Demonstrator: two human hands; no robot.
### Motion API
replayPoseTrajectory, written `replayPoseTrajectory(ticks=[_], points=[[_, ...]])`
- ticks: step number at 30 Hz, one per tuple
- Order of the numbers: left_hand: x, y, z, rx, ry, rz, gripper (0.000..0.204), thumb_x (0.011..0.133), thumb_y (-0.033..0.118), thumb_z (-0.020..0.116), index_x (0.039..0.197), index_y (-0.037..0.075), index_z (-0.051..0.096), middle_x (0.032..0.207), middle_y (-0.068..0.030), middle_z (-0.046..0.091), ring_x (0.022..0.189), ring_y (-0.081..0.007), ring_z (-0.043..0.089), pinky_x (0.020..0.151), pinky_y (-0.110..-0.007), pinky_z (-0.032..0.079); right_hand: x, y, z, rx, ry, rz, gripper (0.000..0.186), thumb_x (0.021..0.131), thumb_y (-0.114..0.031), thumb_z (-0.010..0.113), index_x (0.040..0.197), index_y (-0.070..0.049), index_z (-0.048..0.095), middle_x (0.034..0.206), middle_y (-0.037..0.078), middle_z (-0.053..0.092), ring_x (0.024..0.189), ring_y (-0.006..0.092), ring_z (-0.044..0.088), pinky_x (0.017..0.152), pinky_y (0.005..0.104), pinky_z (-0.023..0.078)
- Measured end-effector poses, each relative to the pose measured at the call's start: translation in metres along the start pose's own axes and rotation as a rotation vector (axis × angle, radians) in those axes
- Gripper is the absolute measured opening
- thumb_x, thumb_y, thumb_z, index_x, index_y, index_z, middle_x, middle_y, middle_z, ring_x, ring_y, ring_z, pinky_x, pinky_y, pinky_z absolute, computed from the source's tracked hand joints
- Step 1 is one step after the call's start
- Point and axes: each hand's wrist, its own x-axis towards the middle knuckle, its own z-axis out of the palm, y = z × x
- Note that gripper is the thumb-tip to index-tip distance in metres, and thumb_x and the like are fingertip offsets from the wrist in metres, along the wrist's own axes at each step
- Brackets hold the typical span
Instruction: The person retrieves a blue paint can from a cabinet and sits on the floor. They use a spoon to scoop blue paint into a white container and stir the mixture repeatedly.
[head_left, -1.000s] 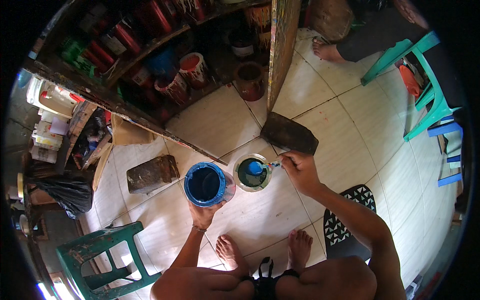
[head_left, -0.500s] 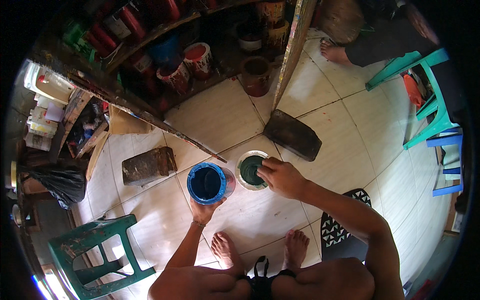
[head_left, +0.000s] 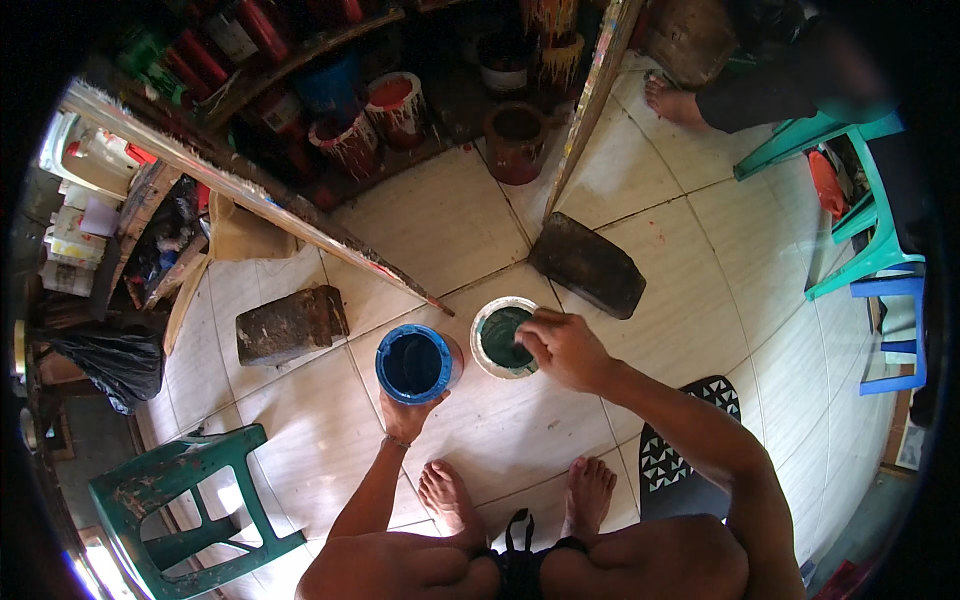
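Note:
My left hand point(head_left: 408, 415) is wrapped round the lower side of a can with a blue-smeared rim point(head_left: 382, 366) and dark blue paint inside. The can tilts slightly, so its mouth faces me. Beside it on the right stands a white-rimmed tub point(head_left: 480, 350) of dark green paint. Over that tub's right edge my right hand point(head_left: 568, 352) is closed, fingers bent toward the green paint. Whatever the fingers grip is too hidden to name.
Two dark blocks point(head_left: 587, 265) point(head_left: 290, 328) lie on the tiled floor. Paint-stained boards point(head_left: 300, 225) point(head_left: 592, 105) flank a shelf of paint cans point(head_left: 397, 112). A green stool point(head_left: 190, 490) is at left; a teal chair point(head_left: 870, 210) and another person's foot point(head_left: 672, 100) are at right.
My right hand has shifted slightly over the green tub, its fingers turned a little. The left hand keeps hold of the blue-rimmed can in nearly the same place.

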Motion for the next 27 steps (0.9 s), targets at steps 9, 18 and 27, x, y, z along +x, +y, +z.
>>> replayPoseTrajectory(ticks=[9,18,27], points=[[0.001,-0.019,0.003,0.101,-0.045,-0.035,0.096,0.056,0.032,0.102,0.131,0.001,0.051,0.119,-0.0112,0.068,0.107,-0.0243,0.065,0.094,-0.038,0.053,0.001,-0.002,0.006,-0.095,0.121,-0.012,0.018,0.095,-0.016,0.064,0.085,-0.001,0.062,0.083,0.015,0.063,0.083,0.0325,0.067,0.072,0.0427,0.057],[-0.095,0.03,0.03,0.089,-0.059,-0.323,0.107,0.06,0.026,0.099,0.146,-0.001,0.039,0.139,-0.0194,0.048,0.128,-0.0316,0.053,0.108,-0.043,0.046,0.003,-0.002,0.003,0.083,0.153,-0.009,0.017,0.095,-0.015,0.064,0.086,-0.001,0.063,0.083,0.016,0.065,0.08,0.0324,0.068,0.071,0.0433,0.057],[-0.004,0.074,0.107,0.019,-0.124,0.056,0.138,0.059,0.033,0.099,0.157,-0.005,0.009,0.157,-0.0267,0.032,0.148,-0.0402,0.032,0.122,-0.044,0.029,0.001,-0.004,0.003,-0.013,0.026,-0.043,0.011,0.094,-0.012,0.065,0.092,-0.001,0.064,0.087,0.016,0.065,0.081,0.0355,0.067,0.071,0.0437,0.056]])
